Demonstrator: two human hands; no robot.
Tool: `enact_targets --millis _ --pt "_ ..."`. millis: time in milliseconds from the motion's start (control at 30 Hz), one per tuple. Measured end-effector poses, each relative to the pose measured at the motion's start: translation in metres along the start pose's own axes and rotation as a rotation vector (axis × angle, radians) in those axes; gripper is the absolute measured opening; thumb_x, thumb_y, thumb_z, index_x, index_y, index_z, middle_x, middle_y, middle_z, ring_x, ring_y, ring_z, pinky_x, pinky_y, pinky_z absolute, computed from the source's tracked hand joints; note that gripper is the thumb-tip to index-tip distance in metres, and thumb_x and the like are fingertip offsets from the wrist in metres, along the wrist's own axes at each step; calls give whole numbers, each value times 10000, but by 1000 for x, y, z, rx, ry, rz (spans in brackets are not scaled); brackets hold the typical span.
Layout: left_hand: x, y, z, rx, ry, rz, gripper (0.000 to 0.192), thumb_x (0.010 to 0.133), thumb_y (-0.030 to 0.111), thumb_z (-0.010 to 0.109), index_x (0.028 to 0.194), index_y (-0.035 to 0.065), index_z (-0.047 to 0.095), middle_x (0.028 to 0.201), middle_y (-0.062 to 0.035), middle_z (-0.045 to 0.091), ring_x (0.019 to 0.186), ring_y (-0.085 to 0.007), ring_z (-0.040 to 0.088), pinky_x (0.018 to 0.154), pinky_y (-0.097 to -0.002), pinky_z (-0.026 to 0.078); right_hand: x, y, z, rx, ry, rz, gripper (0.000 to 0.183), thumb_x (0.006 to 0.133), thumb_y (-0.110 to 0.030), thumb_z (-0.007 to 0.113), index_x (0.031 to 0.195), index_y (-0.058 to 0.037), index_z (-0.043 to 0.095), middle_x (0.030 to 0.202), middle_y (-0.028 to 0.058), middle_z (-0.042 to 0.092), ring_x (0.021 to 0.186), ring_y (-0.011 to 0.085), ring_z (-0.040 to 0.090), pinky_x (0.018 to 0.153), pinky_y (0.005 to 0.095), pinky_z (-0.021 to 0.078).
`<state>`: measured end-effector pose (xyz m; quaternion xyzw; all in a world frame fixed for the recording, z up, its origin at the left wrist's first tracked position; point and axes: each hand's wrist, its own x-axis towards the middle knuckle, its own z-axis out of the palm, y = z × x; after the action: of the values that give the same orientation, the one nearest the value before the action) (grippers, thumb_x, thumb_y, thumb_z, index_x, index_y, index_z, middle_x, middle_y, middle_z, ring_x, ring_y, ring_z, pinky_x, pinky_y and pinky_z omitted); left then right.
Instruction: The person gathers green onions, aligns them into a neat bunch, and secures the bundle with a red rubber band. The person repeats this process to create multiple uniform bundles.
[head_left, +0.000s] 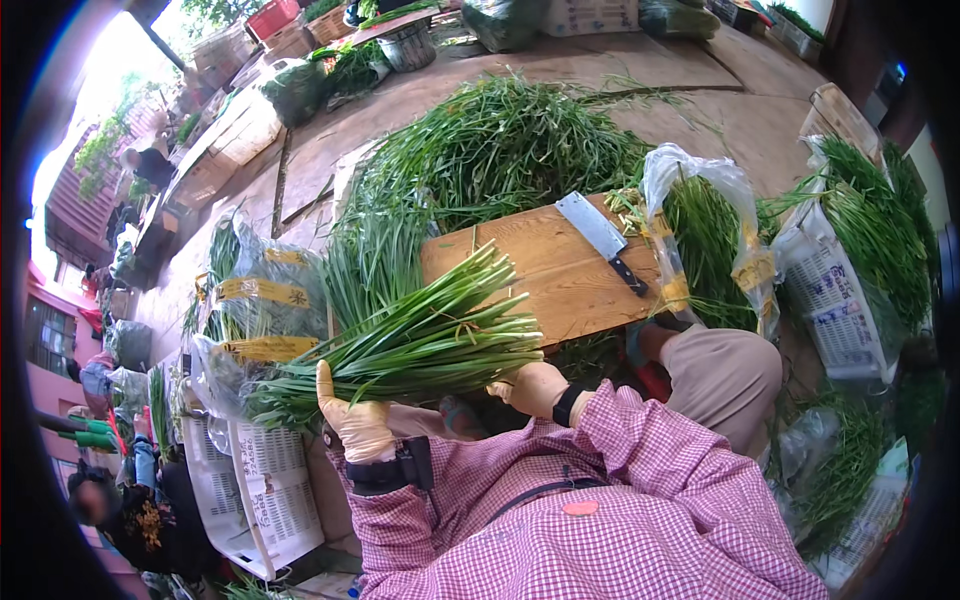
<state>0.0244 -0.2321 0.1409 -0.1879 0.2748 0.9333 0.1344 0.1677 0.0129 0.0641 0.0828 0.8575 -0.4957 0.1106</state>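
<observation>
A large bundle of Chinese chives (405, 337) lies across both my gloved hands, white stem ends to the right and leaf tips to the left. A thin brown tie circles it near the stems. My left hand (358, 424) grips the leafy end, thumb raised along the near side, other fingers hidden beneath. My right hand (532, 388) supports the stem end from below, its fingers mostly covered. Just beyond is a wooden board (525, 247), partly hidden by the bundle. On the board rests a cleaver (592, 223) with a black handle, cut stem ends (626, 206) beside it.
A heap of loose chives (510, 142) lies behind the board. Taped plastic bags of greens stand left (262, 300) and right (709, 232). White plastic crates (281, 480) (832, 300) flank me. Another person (157, 517) is at the lower left.
</observation>
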Motion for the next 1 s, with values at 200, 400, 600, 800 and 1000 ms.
enact_targets --millis 200,400,600,800,1000 --pt "-4 -1 6 21 13 78 377 922 342 685 1157 47 688 1195 -162 705 1092 -370 661 967 -566 537 -9 61 -15 -405 -247 180 257 915 -317 610 1042 -155 765 1064 138 740 996 352 701 840 470 562" --pt "-10 3 14 71 -35 208 359 938 338 682 1142 43 678 1164 -147 701 1060 -338 667 946 -525 553 -37 57 -51 -412 157 179 306 943 -362 608 1000 -79 709 986 157 731 951 355 702 793 476 561" --pt "-32 -23 44 173 -87 260 372 976 317 640 1217 32 644 1196 -139 680 1095 -298 654 969 -469 554 -34 -17 -60 357 382 -114 340 990 -334 646 1170 -49 688 853 122 717 681 223 699 635 334 559" --pt "-64 -56 60 263 -183 204 375 998 250 605 1337 92 591 1207 -100 656 1106 -256 634 998 -441 535 -7 -33 -39 536 122 296 497 982 -421 672 1217 17 652 797 83 686 617 141 649 573 274 544" --pt "-71 -76 59 367 -213 221 428 988 194 613 1407 134 552 1201 -96 647 1089 -234 627 990 -452 537 2 -16 -34 465 134 410 354 974 -319 639 1061 20 695 793 128 738 636 221 721 682 332 586"
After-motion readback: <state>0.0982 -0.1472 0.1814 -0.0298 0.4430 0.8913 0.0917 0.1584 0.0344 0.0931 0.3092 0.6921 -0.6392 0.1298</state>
